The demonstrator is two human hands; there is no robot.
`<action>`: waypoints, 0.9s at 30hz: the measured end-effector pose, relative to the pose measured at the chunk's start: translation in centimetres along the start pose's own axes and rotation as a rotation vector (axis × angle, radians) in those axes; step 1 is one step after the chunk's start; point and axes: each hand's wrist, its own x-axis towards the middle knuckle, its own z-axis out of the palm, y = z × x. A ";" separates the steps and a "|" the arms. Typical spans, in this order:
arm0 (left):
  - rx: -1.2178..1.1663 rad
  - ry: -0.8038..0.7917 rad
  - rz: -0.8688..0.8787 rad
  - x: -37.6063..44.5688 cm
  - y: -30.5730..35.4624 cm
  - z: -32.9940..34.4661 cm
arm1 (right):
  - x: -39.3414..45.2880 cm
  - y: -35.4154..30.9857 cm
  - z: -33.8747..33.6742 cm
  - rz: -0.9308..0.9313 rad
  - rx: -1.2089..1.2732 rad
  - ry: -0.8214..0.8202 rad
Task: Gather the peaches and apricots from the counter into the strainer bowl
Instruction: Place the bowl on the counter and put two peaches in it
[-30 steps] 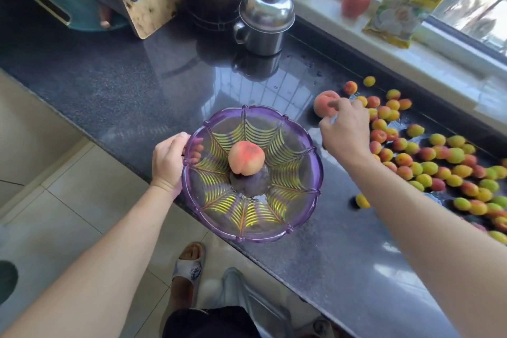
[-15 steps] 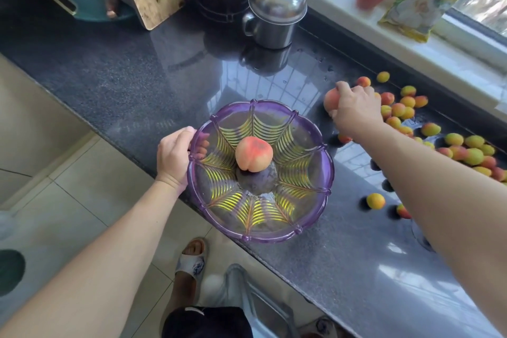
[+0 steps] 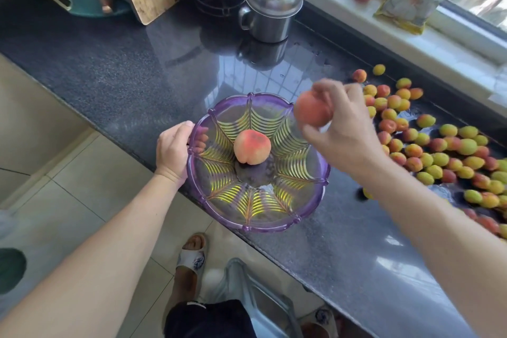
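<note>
One peach (image 3: 251,150) lies in the strainer bowl (image 3: 307,217). The right hand (image 3: 338,129) clasps a second peach (image 3: 311,112) at its 2 o'clock rim; the left hand (image 3: 172,151) grips the 9 o'clock rim. Many apricots (image 3: 439,151) wait on the bench (image 3: 137,68) at 3 o'clock.

The bowl (image 3: 258,217) is set at the desk's (image 3: 137,68) front edge, one peach (image 3: 251,146) inside; apricots (image 3: 439,151) are spread to its right.

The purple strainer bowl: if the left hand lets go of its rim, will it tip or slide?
The strainer bowl overhangs the counter edge toward the floor, so it may well tip without the left hand. It looks like thin slotted plastic, probably light and easy to shove on the glossy stone. The round peach inside could roll and shift the balance.
</note>
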 end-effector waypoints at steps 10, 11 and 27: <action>-0.047 -0.065 -0.044 -0.1 -0.1 0.2 | -7.4 -2.7 5.5 0.099 -0.149 -0.388; -0.051 -0.063 -0.041 -0.2 -0.1 0.2 | -7.3 -2.8 6.0 0.116 -0.166 -0.387; 0.002 -0.068 0.016 -0.3 -0.5 0.0 | -7.5 -3.5 7.7 0.128 -0.171 -0.312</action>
